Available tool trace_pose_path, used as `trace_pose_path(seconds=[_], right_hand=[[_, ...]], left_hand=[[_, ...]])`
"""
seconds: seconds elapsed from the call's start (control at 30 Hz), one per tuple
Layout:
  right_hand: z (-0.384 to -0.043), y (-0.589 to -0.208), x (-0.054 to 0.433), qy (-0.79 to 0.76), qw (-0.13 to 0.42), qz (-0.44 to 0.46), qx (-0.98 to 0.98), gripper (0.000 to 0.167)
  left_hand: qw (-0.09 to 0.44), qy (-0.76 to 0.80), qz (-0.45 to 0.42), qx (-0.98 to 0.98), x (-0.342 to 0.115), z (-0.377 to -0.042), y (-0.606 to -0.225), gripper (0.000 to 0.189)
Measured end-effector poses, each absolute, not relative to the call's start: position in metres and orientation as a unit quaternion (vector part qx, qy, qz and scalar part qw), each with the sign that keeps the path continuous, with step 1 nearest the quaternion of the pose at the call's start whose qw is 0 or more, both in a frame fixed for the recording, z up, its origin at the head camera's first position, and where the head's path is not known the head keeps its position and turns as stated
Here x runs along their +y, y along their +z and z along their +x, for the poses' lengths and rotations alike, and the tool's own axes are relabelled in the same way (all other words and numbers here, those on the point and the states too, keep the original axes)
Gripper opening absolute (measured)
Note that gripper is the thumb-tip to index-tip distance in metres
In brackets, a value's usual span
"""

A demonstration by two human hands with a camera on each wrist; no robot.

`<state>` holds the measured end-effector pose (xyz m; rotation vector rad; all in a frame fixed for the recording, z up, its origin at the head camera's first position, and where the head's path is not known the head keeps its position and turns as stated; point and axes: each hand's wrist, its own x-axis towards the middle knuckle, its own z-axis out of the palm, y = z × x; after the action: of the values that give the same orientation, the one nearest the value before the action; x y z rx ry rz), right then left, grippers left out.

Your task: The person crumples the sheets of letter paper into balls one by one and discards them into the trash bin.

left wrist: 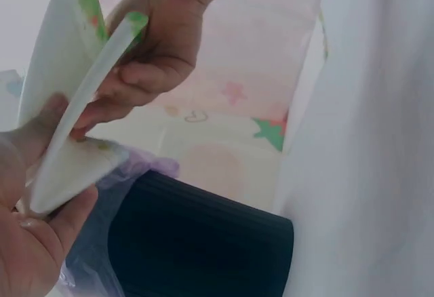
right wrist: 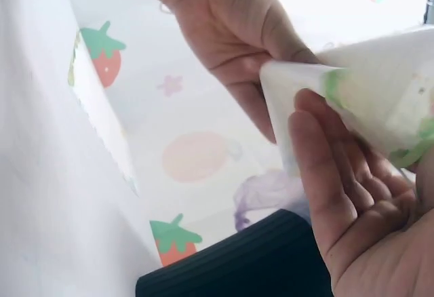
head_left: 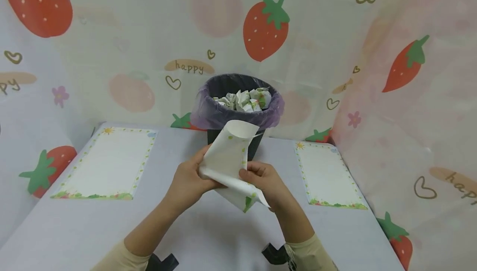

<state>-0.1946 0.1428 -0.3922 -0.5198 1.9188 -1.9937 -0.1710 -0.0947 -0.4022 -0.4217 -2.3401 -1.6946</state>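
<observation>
Both hands hold one white sheet of paper (head_left: 231,149) with a green leafy border, bent and partly folded over, above the table in front of the bin. My left hand (head_left: 189,182) grips its left side, thumb on the near face; the left wrist view shows the paper (left wrist: 64,93) between that thumb and the fingers. At the right side, my right hand (head_left: 266,182) pinches the paper near the fold, its thumb on top. In the right wrist view the right hand's fingers (right wrist: 319,168) lie under the paper.
Behind the hands stands a black bin (head_left: 257,145) with a purple liner (head_left: 208,107), holding several crumpled papers (head_left: 244,99). Flat bordered sheets lie on the table at left (head_left: 106,163) and right (head_left: 328,176). Strawberry-print curtains (head_left: 149,27) enclose the white table (head_left: 156,221).
</observation>
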Motion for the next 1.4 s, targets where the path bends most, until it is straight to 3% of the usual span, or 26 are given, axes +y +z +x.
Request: trace_pose_path(seconds=[0.17,0.3,0.53,0.67,0.93,1.2,1.4], right_hand=[[-0.195,-0.389,0.150,-0.709,0.137,-0.252,0.644,0.073],[-0.196,-0.388,0.151,-0.719,0.101,-0.314,0.612,0.089],[-0.190,-0.387,0.143,-0.715,-0.014,-0.339,0.612,0.107],[-0.184,-0.390,0.133,-0.690,-0.036,-0.297,0.659,0.118],[-0.180,-0.399,0.124,-0.738,0.057,-0.250,0.624,0.099],[-0.183,-0.405,0.122,-0.753,-0.009,-0.144,0.642,0.055],[-0.187,-0.402,0.120,-0.750,-0.066,-0.088,0.652,0.031]], left_hand=[[0.057,-0.652,-0.090,-0.751,-0.096,-0.171,-0.397,0.060],[0.039,-0.691,-0.084,-0.717,-0.097,-0.171,-0.396,0.036],[0.000,-0.757,-0.058,-0.650,-0.096,-0.173,-0.395,0.037],[-0.033,-0.780,-0.052,-0.622,-0.094,-0.172,-0.398,0.041],[-0.155,-0.783,-0.098,-0.594,-0.084,-0.168,-0.405,0.046],[-0.181,-0.765,-0.164,-0.596,-0.082,-0.166,-0.406,0.068],[-0.137,-0.672,-0.218,-0.694,-0.084,-0.161,-0.397,0.066]])
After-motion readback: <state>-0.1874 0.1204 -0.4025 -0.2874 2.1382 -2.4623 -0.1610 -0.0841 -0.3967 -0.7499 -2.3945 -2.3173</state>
